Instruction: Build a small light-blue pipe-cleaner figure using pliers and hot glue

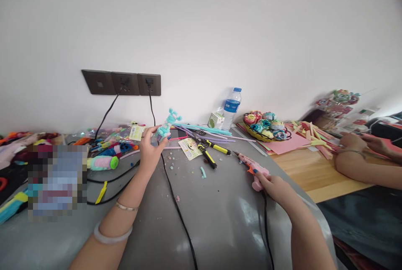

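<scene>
My left hand (150, 147) holds a small turquoise pipe-cleaner figure (167, 124) upright above the grey table (220, 215), near the far wall. My right hand (272, 185) grips a pink hot glue gun (252, 167) by its handle; the nozzle points left and rests low over the table. The gun's black cord (266, 232) trails back toward me. Yellow-handled cutters (210, 152) lie between the two hands. Small fuzzy scraps (203, 172) dot the table.
Wall sockets (122, 82) feed black cables (176, 207) across the table. Pipe cleaners and packets (106, 148) pile at left. A water bottle (231, 108) and a basket of paper roses (265, 126) stand at back right. Another person's arms (364, 157) rest on a wooden table with paper strips.
</scene>
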`<state>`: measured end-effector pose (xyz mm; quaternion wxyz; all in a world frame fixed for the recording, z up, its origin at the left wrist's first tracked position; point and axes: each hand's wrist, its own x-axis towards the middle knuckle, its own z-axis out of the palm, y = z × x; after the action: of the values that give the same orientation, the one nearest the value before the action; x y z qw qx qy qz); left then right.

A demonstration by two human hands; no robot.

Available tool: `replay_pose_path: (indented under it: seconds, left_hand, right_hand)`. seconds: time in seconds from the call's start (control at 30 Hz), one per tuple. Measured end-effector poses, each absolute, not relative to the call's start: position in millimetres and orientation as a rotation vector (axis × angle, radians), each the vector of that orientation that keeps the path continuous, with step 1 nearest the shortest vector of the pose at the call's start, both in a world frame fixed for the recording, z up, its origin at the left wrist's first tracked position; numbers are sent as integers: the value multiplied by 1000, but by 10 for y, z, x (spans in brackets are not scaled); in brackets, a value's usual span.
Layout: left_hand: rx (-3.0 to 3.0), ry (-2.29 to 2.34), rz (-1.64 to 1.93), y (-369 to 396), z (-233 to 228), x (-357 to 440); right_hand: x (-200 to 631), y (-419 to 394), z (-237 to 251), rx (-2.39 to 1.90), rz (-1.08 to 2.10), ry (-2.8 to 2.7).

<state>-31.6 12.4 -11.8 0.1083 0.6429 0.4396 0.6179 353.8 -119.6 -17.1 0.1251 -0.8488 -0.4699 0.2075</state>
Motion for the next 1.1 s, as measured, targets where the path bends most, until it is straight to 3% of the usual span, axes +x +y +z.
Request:
replay_pose_path:
  seconds: [0.2, 0.33, 0.47, 0.67, 1.1]
  left_hand:
    - [1895, 1315, 1795, 131, -121, -316]
    - [1892, 1317, 1800, 142, -133, -319]
    - [1905, 1317, 1809, 146, -131, -324]
    - [1967, 1324, 1796, 127, -117, -313]
    - [2028, 1320, 1798, 125, -113, -309]
  right_hand:
    - [3359, -1166, 57, -2315, 305, -1274]
    - [2702, -893, 222, -1745, 477, -1566]
    - [1974, -455, 196, -1436, 631, -1884]
    - [1458, -34, -53, -1386, 642, -2124]
    - [1261, 178, -235, -1452, 552, -2166]
